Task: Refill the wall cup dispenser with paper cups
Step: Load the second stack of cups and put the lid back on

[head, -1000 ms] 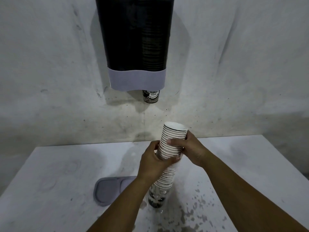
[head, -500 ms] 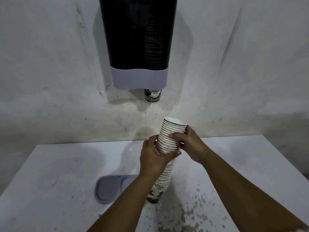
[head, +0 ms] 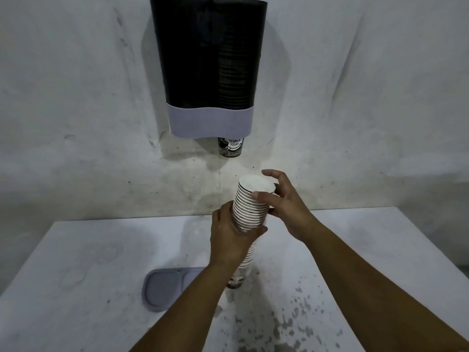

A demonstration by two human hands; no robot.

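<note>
Stack of nested paper cups [head: 250, 212], held over the white surface [head: 101, 262] below the wall cup dispenser [head: 209, 69]. The long axis of the stack runs near vertical, with its top leaning slightly toward the right and toward the wall; the open mouth of the uppermost cup faces up, and the cup bases point down toward the surface. The lower end of the stack sits inside a clear wrapper just above or on the surface; contact cannot be told.

The left hand [head: 232, 240] is wrapped round the middle of the stack, fingers curled behind it and thumb across the front. The right hand [head: 286, 207] is at the top of the stack: its thumb presses the rims on the near side, while the fingers [head: 272, 174] arch, spread and only partly curled, over the far side of the uppermost rim; whether they touch it cannot be told.

The dispenser is a dark tube with a pale lower band, mounted on the wall [head: 368, 97]. A printed cup [head: 230, 146] protrudes base-down from its outlet, directly above the held stack and well apart from it. A grey lid [head: 165, 288] lies flat on the surface, left of the left forearm.
</note>
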